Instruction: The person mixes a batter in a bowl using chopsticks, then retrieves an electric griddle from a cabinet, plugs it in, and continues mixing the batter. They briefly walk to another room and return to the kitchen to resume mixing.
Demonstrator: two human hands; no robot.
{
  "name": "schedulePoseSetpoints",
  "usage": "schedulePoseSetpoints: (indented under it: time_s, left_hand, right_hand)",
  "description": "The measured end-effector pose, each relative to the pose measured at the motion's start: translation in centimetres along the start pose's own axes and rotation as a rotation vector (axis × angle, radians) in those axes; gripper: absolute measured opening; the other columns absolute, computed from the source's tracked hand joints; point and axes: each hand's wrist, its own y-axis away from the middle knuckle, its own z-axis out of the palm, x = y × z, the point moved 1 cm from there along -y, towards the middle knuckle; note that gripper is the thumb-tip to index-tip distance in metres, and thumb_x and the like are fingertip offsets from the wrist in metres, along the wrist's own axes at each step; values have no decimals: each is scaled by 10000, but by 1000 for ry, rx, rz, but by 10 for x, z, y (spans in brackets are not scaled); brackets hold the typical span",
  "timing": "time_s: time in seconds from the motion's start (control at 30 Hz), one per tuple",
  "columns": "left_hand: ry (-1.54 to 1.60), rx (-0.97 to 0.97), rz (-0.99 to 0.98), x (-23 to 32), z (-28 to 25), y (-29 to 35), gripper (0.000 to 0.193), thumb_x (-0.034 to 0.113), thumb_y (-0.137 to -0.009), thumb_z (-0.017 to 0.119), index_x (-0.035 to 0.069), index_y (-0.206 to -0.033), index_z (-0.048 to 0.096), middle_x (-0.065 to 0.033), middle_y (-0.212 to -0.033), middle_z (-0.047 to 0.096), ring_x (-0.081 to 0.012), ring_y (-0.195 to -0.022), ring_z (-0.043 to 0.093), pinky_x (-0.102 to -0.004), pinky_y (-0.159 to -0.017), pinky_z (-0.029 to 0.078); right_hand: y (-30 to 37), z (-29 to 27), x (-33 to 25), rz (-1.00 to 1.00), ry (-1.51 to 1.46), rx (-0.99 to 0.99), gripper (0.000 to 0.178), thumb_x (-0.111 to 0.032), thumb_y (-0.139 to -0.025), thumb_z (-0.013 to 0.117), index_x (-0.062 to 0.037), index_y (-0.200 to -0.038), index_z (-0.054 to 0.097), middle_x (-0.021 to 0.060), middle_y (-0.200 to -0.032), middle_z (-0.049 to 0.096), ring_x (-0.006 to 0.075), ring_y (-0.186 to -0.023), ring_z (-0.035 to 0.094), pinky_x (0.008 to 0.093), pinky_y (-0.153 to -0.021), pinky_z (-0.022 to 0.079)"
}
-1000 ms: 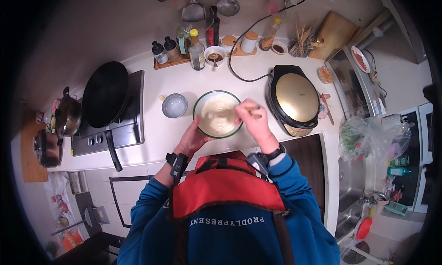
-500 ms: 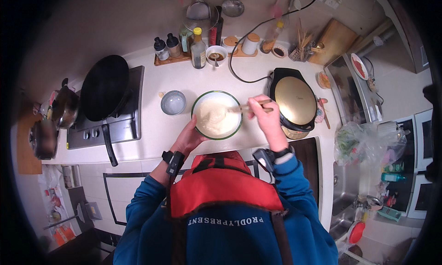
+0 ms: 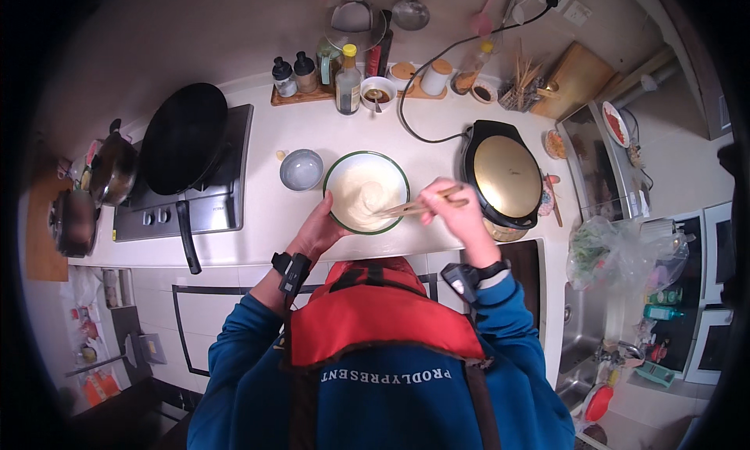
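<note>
A white bowl with a green rim stands on the counter before me and holds pale, creamy batter with a swirl in it. My left hand grips the bowl's near left edge, thumb at the rim. In my right hand is a pair of wooden chopsticks, fingers closed round their upper part. Their tips dip into the batter near the bowl's right side. A smaller grey-blue bowl sits just left of the batter bowl.
On the right is a round electric griddle, its black cord running to the wall. A black wok rests on the stove at left. A glass bottle, a sauce bowl and jars line the back. A sink lies at right.
The chopstick tips have swept toward the near side of the batter, and my right hand has come slightly nearer. The swirl has changed shape. My left hand stays on the bowl.
</note>
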Motion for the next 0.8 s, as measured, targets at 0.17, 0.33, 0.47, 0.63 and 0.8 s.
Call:
schedulePoseSetpoints:
  time_s: [0.17,0.33,0.47,0.63,0.8]
  left_hand:
    - [-30,-129,-6,0,2,0,716,544,-924,415,79,-1435,230,-137,-1435,352,-320,-1287,411,-501,-984,449]
    - [11,-24,-16,1,3,1,738,552,-908,448,77,-1432,238,-143,-1430,356,-315,-1282,417,-486,-967,469]
    - [8,-106,-17,-4,5,-1,736,556,-910,439,74,-1430,242,-149,-1428,357,-315,-1274,428,-471,-954,483]
    - [-12,6,-30,-4,0,-1,731,567,-914,413,70,-1427,254,-145,-1425,363,-311,-1268,436,-470,-955,483]
    - [-42,33,-3,-4,-2,0,716,573,-921,384,81,-1426,258,-142,-1423,366,-300,-1263,443,-464,-937,498]
  right_hand:
    - [3,4,-5,-303,-92,10,138,-51,-898,568,27,-804,630,81,-754,606,140,-590,604,256,-557,489]
    - [4,3,2,-55,61,136,169,-74,-879,593,25,-748,631,79,-729,593,129,-560,584,249,-528,460]
    - [0,3,1,-248,-134,-1,159,-66,-887,573,43,-781,621,70,-671,593,129,-522,571,249,-497,455]
    - [-1,2,5,-76,54,141,148,-98,-888,609,19,-799,627,45,-704,611,90,-520,559,210,-439,437]
    - [-1,3,14,-278,-53,-189,112,-62,-874,617,13,-792,628,52,-744,596,99,-554,574,230,-494,465]
